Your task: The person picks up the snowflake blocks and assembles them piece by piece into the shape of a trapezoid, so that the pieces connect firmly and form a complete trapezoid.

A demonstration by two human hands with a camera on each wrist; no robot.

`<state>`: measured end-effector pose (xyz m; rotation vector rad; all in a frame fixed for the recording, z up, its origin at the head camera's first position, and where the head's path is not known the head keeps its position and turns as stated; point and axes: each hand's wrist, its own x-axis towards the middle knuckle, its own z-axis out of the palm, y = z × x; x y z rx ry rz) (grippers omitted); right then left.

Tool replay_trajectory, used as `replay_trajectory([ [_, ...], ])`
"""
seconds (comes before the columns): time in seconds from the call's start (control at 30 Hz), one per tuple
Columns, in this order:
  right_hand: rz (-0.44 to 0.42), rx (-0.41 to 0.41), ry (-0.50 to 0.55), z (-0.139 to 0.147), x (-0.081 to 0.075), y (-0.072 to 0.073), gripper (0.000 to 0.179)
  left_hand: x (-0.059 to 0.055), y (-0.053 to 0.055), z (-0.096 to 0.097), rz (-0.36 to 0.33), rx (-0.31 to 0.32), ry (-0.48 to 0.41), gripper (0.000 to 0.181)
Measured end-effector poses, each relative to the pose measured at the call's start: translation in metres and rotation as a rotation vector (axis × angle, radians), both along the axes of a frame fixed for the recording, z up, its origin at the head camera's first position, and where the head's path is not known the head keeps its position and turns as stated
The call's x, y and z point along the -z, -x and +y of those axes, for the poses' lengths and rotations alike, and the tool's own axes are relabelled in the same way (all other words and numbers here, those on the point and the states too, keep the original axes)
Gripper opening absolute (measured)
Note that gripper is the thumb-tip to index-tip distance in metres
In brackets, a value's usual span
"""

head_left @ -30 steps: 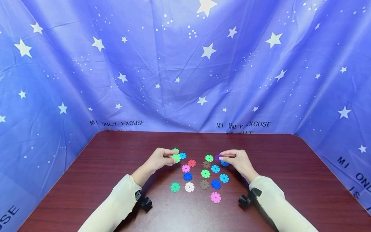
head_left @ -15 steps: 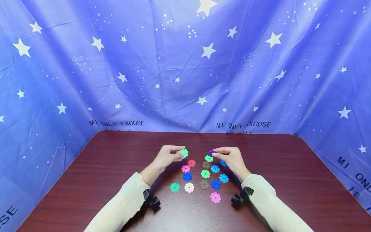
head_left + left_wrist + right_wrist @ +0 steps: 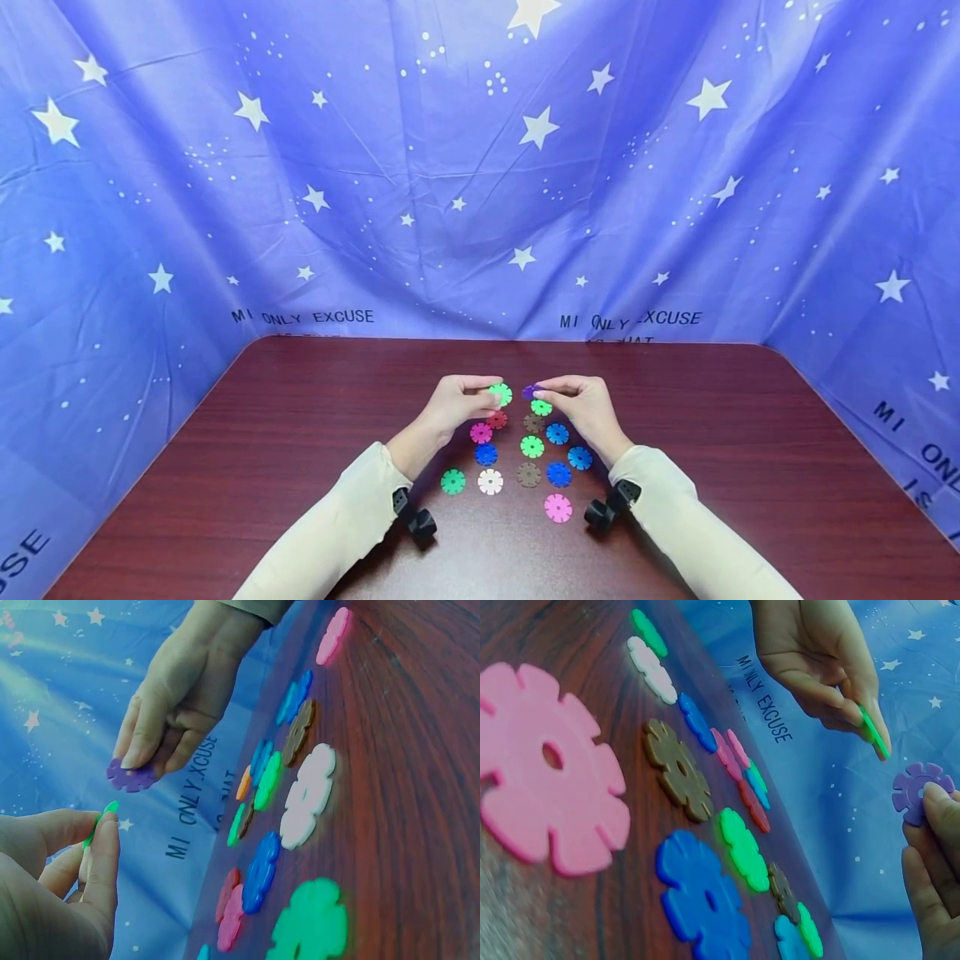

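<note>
Over the far middle of the table, my left hand (image 3: 456,406) pinches a bright green notched disc (image 3: 501,394) between thumb and fingers. Facing it, a purple notched disc (image 3: 911,793) is pinched by my right hand (image 3: 585,407). A small gap separates the two discs. In the left wrist view the green disc stands edge-on, while the purple disc (image 3: 130,777) shows its toothed rim below the thumb. Both are held above the table. Under the left fingertips in the head view lies a red disc (image 3: 497,421); another green disc (image 3: 542,407) lies just below the purple one.
Several more notched discs lie flat on the dark red table (image 3: 262,467), among them a white one (image 3: 491,482), a pink one (image 3: 558,508) and a brown one (image 3: 528,475). A blue star-patterned cloth (image 3: 450,167) hangs behind and at both sides.
Both hands have come toward each other: the left moved right with the green disc, the right moved left with the purple disc. The discs lying on the table stay in place.
</note>
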<state>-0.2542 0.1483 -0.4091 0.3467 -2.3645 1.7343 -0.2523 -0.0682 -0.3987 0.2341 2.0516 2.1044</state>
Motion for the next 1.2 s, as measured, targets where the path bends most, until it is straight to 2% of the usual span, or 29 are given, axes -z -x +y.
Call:
replay_trajectory([
  [0.3,0.034,-0.018,-0.019,-0.012,-0.024,-0.021,0.015,-0.001,-0.001,0.009,-0.041,0.002,-0.007,0.035],
  [0.67,0.059,-0.043,-0.004,-0.015,-0.028,-0.027,0.009,-0.002,-0.002,0.011,-0.104,0.002,-0.038,0.037],
  [1.0,0.095,-0.058,0.025,-0.019,-0.025,-0.03,0.006,-0.005,-0.005,0.011,-0.147,0.032,-0.061,0.037],
  [1.2,0.101,-0.089,0.029,-0.014,-0.011,-0.02,0.006,-0.005,-0.005,0.012,-0.134,0.039,-0.038,0.036],
])
